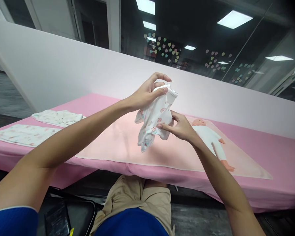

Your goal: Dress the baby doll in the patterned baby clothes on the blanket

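White wall (95, 68), low and smooth, from 10 o'clock across to 3 o'clock, directly behind the tabletop. Above it, from 11 o'clock to 2 o'clock: dark glass (196, 19), fitted with pastel heart shapes (166, 49) and showing bright rectangular lights. Tabletop (267, 141): pink cover, full width from 9 o'clock to 3 o'clock, draped over the near edge. On the tabletop, centre to 4 o'clock: peach mat (110, 144), laid flat, pale at the edge.

At 6 o'clock, below the near edge: beige shorts (130, 193) and blue shirt (132, 224). At 7 o'clock: black chair (82, 209).

At 3 to 4 o'clock, on the mat: doll (208, 141), dressed in white, head away from the near edge, legs toward it. At 9 o'clock, off the mat: two white printed garments (56, 117), laid flat, one nearer the near edge than the other.

At centre, raised over the mat: held garment (159, 114), white with small reddish prints, bunched, lower parts hanging loose. Left hand (148, 93): from 9 o'clock, closed on the upper part near the white band, thumb in front, index finger lifted clear. Right hand (183, 127): from 4 o'clock, closed on the side edge, thumb over the printed face.

At 8 o'clock, on the chair: dark phone (57, 219).
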Action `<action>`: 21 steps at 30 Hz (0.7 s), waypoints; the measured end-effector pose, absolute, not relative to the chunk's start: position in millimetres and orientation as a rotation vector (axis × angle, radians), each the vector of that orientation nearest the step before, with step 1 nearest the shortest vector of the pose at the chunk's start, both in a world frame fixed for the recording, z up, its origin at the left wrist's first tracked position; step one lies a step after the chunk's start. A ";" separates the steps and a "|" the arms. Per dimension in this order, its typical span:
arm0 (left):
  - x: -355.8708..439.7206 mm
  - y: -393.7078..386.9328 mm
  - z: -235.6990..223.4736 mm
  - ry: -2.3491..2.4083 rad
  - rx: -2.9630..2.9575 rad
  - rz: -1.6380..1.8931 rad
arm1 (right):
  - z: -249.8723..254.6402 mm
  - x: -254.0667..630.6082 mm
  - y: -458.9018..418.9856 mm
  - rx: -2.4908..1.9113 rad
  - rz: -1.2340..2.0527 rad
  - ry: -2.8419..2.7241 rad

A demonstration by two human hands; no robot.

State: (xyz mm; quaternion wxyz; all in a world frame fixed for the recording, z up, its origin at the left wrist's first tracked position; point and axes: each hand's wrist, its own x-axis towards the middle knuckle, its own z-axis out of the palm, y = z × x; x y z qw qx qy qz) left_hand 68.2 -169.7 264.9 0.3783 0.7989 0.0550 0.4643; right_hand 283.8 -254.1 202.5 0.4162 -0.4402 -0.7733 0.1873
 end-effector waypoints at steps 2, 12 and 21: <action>69.3 -169.7 265.0 0.151 2.047 1.190 | 200.5 285.0 -250.1 -1.118 0.323 -1.867; 81.7 -171.5 268.2 0.195 2.110 1.258 | 198.4 269.5 -244.1 -0.856 0.929 -1.795; 82.8 -175.2 265.9 0.229 2.117 1.255 | 200.4 264.6 -242.5 -0.795 0.917 -1.755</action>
